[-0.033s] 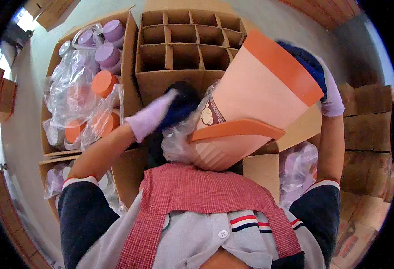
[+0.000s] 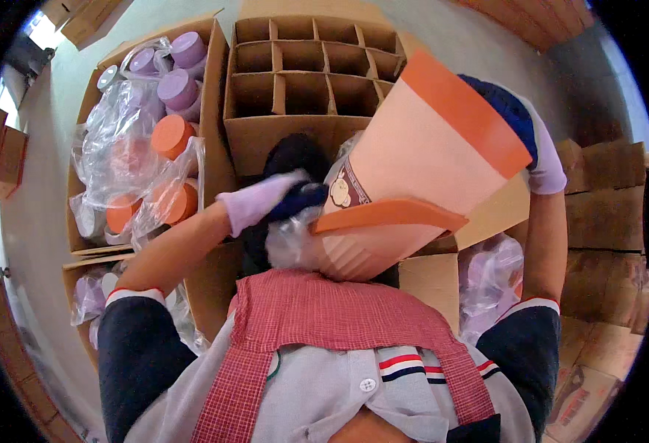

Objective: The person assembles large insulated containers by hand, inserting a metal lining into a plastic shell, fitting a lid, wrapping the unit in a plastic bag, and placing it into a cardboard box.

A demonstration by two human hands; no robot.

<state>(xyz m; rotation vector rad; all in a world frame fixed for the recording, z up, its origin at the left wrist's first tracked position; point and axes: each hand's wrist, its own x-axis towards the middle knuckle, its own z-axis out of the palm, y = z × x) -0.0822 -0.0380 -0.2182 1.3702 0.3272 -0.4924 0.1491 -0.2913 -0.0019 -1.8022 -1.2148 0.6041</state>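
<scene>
A large peach-coloured, bottle-like container [image 2: 428, 140] tilts across the middle right, close to me. It has a broad orange band at its upper end, an orange handle-like strip lower down and a dark label with a cartoon figure. My right hand [image 2: 505, 111], in a blue and lilac glove, grips the orange end from behind; its fingertips are hidden. A crumpled clear plastic bag [image 2: 291, 244] clings around the lower left end. My left hand [image 2: 295, 199], gloved alike, is bent closed on that plastic beside the label, slightly blurred.
Ahead stands a cardboard box [image 2: 302, 127] with divider compartments. At left, an open carton [image 2: 221, 118] holds purple- and orange-lidded containers [image 2: 171, 136] in clear plastic. More bagged items [image 2: 490, 280] lie in a carton at lower right. Stacked brown cartons [image 2: 605, 214] line the right side.
My left hand has moved a little to the right, against the container's label side, and its fingers have closed at the plastic. The right hand and the container hardly shift.
</scene>
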